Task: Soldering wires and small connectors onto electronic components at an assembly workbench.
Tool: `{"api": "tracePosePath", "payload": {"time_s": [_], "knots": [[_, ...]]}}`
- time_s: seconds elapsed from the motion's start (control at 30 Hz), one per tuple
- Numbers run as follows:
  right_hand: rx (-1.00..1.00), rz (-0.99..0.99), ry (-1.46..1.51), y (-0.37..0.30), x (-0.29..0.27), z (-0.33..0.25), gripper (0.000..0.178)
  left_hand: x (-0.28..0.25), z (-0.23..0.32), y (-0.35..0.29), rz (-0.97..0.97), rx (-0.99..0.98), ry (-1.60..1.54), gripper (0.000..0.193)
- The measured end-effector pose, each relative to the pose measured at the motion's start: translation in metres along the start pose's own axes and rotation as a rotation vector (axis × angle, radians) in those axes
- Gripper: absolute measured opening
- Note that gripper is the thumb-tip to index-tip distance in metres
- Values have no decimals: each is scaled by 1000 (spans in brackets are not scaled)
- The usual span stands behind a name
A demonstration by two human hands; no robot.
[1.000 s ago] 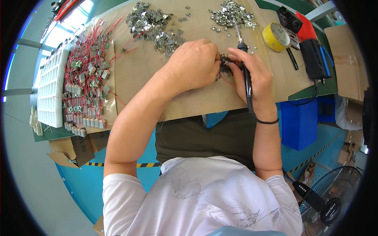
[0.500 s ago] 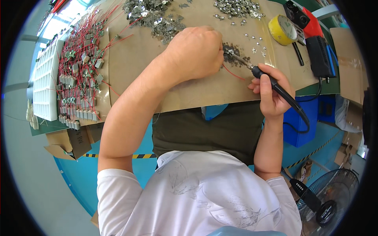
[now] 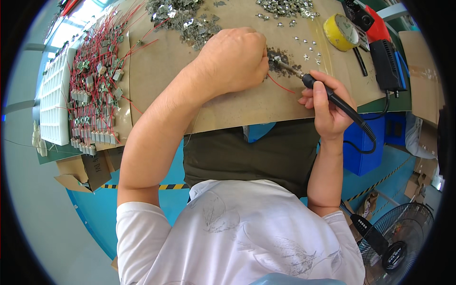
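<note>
**Soldering Iron (image 3: 341, 103) Brought Down to the Dark Patch (image 3: 278, 51)**

Since one second ago, the iron has swung from pointing beyond the dark patch to pointing in at it. The right hand (image 3: 327, 121) has drawn back from the left hand (image 3: 241, 57) to the near right of the patch; the left hand remains just left of it.

**Work position.** A small silver piece (image 3: 277, 59) lies within the dark patch on the counter (image 3: 242, 107), at the iron's tip. Contact between tip and piece is too small to confirm. A red wire (image 3: 281, 86) runs from beside the left fingertips toward the near right of the patch.

**Recommended practice (judgement).**
1. Brace the left hand so that piece and wire cannot shift under the tip.
2. Apply the tip lightly and briefly; avoid pushing the piece across the patch.
3. Keep the left fingertips clear of the hot metal barrel.
4. Lift the iron straight off, and hold the parts still until the joint sets.

**Hand pose.** Left: back of the hand uppermost, fingers curled; the fingertips are hidden, so what they pinch cannot be told. Right: thumb and fingers grip the iron pen-fashion, slanting it in from the near right of the patch.
</note>
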State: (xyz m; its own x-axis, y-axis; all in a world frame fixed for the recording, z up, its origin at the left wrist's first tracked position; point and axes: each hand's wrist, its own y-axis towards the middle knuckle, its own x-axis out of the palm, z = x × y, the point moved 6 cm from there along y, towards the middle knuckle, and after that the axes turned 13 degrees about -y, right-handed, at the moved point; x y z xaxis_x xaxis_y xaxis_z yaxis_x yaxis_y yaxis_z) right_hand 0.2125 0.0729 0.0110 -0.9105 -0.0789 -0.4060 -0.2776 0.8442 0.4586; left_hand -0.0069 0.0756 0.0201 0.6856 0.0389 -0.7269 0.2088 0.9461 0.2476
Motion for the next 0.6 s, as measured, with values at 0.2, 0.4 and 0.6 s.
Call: {"api": "tracePosePath", "payload": {"time_s": [0.2, 0.4, 0.6], "knots": [[15, -3, 22, 0, 1, 1, 18, 1, 1, -1, 4, -13, 17, 13], [37, -12, 25, -2, -1, 2, 18, 2, 1, -1, -1, -13, 37, 13], [2, 1, 13, -1, 0, 0, 19, 2, 2, 0, -8, -19, 40, 14]]}}
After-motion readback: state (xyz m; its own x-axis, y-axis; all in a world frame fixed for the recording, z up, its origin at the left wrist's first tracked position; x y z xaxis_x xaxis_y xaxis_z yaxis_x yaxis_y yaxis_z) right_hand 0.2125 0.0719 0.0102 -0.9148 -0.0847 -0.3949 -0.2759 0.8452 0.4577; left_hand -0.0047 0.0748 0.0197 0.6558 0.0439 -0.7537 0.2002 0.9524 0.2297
